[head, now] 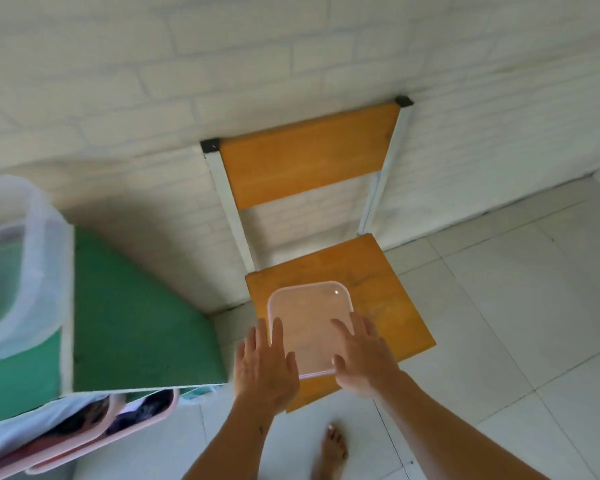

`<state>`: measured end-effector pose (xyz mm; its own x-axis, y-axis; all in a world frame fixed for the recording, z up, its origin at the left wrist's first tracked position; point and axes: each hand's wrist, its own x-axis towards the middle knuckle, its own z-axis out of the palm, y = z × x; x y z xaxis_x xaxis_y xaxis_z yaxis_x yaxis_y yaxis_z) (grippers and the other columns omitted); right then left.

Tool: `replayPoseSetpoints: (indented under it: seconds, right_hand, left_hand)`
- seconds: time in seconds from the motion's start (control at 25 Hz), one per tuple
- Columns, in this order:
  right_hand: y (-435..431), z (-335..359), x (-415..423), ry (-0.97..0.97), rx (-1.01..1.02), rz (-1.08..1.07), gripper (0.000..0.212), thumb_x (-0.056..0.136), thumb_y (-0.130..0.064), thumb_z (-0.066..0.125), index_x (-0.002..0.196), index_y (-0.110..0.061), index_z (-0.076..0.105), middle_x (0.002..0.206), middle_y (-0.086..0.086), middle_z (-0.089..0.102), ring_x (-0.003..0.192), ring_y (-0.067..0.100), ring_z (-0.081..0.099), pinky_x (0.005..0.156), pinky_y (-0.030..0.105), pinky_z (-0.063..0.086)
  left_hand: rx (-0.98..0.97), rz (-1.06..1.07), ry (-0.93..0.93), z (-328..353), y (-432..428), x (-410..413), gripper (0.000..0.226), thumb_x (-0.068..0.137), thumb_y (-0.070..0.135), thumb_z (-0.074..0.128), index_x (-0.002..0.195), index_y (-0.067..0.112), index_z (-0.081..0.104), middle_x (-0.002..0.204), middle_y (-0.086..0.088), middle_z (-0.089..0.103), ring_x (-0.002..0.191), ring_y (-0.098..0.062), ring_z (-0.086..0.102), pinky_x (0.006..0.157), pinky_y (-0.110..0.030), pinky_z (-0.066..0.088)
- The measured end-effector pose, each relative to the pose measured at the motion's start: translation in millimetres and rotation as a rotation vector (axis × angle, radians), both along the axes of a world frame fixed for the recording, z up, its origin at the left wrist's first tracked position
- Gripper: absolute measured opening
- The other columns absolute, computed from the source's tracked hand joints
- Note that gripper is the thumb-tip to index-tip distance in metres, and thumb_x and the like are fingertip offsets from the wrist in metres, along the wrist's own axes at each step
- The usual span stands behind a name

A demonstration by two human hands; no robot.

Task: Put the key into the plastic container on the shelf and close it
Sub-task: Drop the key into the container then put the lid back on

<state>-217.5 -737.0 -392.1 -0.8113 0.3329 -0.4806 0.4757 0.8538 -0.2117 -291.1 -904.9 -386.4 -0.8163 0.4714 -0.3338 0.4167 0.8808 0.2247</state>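
Observation:
A clear, faintly pink plastic container (pixel 309 317) with its lid on sits on the orange wooden seat of a chair (pixel 388 306). My left hand (pixel 264 368) lies flat, fingers spread, over the container's near left edge. My right hand (pixel 361 355) lies flat over its near right edge, fingers apart. Both palms face down on the lid and neither hand grips anything. No key shows in view.
A green shelf unit (pixel 129 320) with a white frame stands to the left, with a plastic-lined bin (pixel 14 265) on top and pink trays (pixel 94 431) of items lower down. The chair backs onto a white brick wall. My bare foot (pixel 331 452) rests on the white tiled floor.

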Motion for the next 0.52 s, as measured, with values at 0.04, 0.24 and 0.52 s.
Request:
replayPoseSetpoints:
  seconds: [0.04,0.24,0.52]
  right_hand:
    - [1.7,-19.4,-3.1,-0.005,0.008,0.001,0.068,0.091,-0.042,0.052,0.148,-0.032,0.016,0.157,0.006,0.014,0.145,0.033,0.014,0.112,0.049,0.035]
    - [14.0,-110.3,-16.2,-0.044,0.036,-0.017,0.072,0.094,-0.047,0.045,0.151,-0.040,0.002,0.163,0.008,-0.013,0.149,0.040,-0.007,0.118,0.061,0.014]
    - [15.9,-153.4,-15.9,0.027,-0.036,-0.117,0.072,0.091,-0.049,0.046,0.152,-0.035,0.011,0.162,0.009,-0.012,0.147,0.041,0.000,0.117,0.058,0.022]
  left_hand:
    - [-0.024,-0.008,0.008,-21.2,4.8,-0.2,0.066,0.092,0.049,0.031,0.150,0.023,0.015,0.158,-0.011,0.024,0.139,-0.030,0.031,0.115,-0.044,0.030]
    - [-0.111,0.059,-0.031,-123.2,23.9,-6.8,0.073,0.091,0.052,0.028,0.154,0.022,0.004,0.162,-0.021,0.002,0.146,-0.039,0.014,0.119,-0.049,0.021]
    - [-0.039,0.157,-0.018,-164.8,34.4,-3.6,0.079,0.084,0.051,0.042,0.151,0.021,0.012,0.155,-0.020,0.016,0.131,-0.038,0.031,0.105,-0.047,0.041]
